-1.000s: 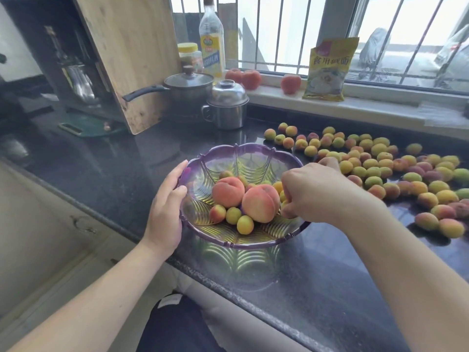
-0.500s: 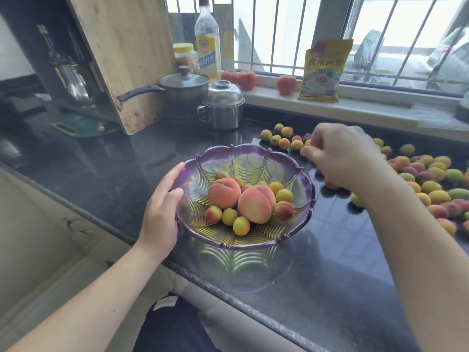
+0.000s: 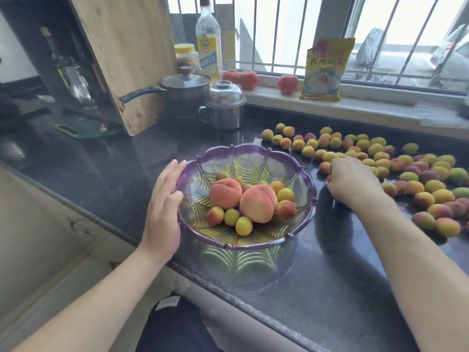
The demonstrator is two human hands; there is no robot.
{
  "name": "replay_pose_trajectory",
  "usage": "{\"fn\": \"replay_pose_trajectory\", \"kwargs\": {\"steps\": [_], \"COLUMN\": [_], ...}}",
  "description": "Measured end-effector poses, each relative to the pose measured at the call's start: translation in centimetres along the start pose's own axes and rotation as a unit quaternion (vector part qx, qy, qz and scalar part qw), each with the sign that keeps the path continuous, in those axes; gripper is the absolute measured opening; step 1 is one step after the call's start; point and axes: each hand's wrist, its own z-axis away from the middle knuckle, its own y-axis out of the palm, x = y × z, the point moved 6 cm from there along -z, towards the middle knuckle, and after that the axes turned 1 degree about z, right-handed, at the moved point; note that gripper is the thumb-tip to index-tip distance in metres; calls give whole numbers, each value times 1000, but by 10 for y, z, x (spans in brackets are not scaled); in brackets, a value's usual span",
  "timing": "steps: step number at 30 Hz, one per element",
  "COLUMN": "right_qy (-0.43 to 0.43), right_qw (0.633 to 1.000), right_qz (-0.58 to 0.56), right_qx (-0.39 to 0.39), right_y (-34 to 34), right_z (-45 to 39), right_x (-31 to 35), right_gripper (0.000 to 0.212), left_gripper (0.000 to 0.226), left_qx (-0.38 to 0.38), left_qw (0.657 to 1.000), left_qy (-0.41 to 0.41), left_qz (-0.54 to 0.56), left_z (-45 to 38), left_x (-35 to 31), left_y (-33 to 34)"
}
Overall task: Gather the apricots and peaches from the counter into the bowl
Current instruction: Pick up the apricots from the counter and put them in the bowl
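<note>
The left hand (image 3: 162, 212) rests flat against the see-through purple plastic bowl (image 3: 299, 224), while the right hand (image 3: 352, 181), fingers hidden, should scoop only a few small orange apricots (image 3: 380, 163) under it.

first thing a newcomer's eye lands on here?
The purple bowl at the counter's front edge, with two big peaches on small apricots. Next, the spread of loose apricots over the dark counter to its right, where the right hand reaches in while the left hand rests against the bowl's rim.
</note>
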Motion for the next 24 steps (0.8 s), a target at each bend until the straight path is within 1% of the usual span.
{"fn": "replay_pose_trajectory", "kwargs": {"steps": [3,5,7,10,12,14,15,16,17,18,20,21,23,24], "right_qy": [-10,-26,-52,-110,-151,-171,-172,-178,-188,-200,-213,-217,-227,-233], "right_qw": [992,974,959,942,932,924,919,918,924,934,947,950,957,959], "right_qz": [-125,-225,-277,-309,-309,-312,-318,-312,-286,-245,-178,-154,-86,-46], "right_qx": [15,12,16,74,115,141,156,166,168,166,160,161,158,154], "right_y": [-22,-48,-69,-82,-82,-79,-77,-76,-75,-74,-74,-74,-69,-65], "right_z": [4,13,26,42,49,51,52,53,54,54,56,58,61,62], "right_x": [4,11,20,37,48,55,56,56,55,54,52,52,55,57], "right_gripper": [17,16,18,18,18,18,18,19,22,24,24,23,21,21], "left_gripper": [51,50,51,55,53,61,63,61,60,61,55,60,71,71], "left_qx": [8,12,26,57,72,88,91,85,70,48,16,11,26,40], "left_qw": [998,996,993,979,949,912,905,907,918,936,974,989,999,999], "left_qy": [31,58,95,172,256,330,347,349,335,304,200,132,18,-13], "left_qz": [-51,-60,-67,-91,-169,-227,-231,-219,-199,-172,-107,-64,10,27], "left_z": [4,8,13,19,26,35,37,38,36,32,19,13,4,2], "left_x": [-6,-14,-18,-21,-25,-27,-29,-31,-30,-28,-20,-14,-3,1], "left_y": [2,5,9,14,19,26,27,27,24,21,12,9,7,8]}}
